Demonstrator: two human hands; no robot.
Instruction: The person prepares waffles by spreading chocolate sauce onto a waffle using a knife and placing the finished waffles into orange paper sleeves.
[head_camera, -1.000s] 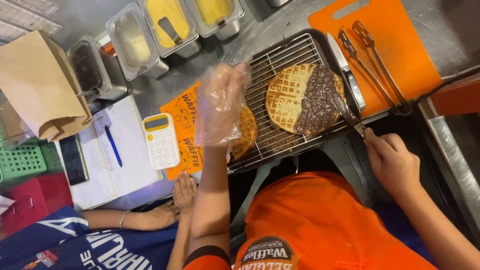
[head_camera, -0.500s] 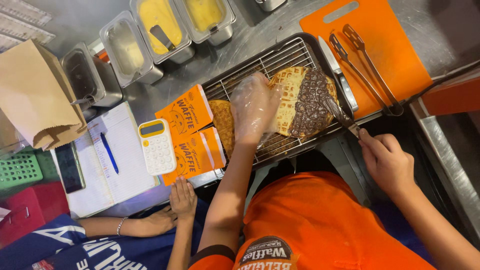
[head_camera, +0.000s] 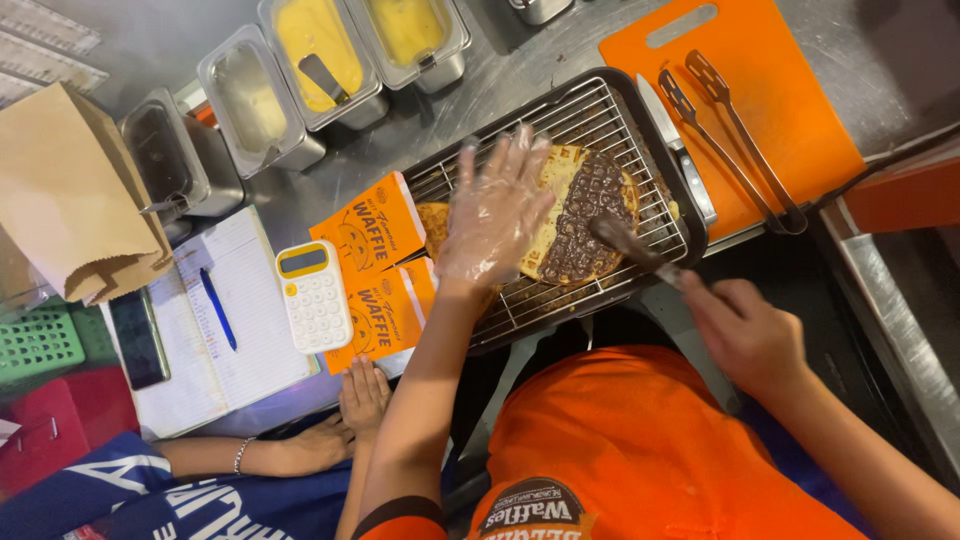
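On the wire rack (head_camera: 610, 100) at the middle of the head view, a round waffle (head_camera: 575, 215) is lying flat, its right half coated in dark chocolate spread. The left hand (head_camera: 495, 210), covered by a clear plastic glove, is resting open with fingers spread on the waffle's plain left half, gripping nothing. The right hand (head_camera: 745, 335) is closing around the handle of a spreading knife (head_camera: 630, 245), whose blade is lying on the chocolate-covered side, so the waffle is sitting between the two hands. A second waffle (head_camera: 432, 222) is lying on the rack just left of the gloved hand. Beside the rack, an orange cutting board (head_camera: 790, 150) is carrying metal tongs (head_camera: 730, 130) on the steel table (head_camera: 520, 70). Left of the rack, orange paper sleeves (head_camera: 375, 270), a yellow-and-white calculator (head_camera: 312, 295) and a notebook (head_camera: 220, 330) are lying near another person's hands (head_camera: 362, 395).
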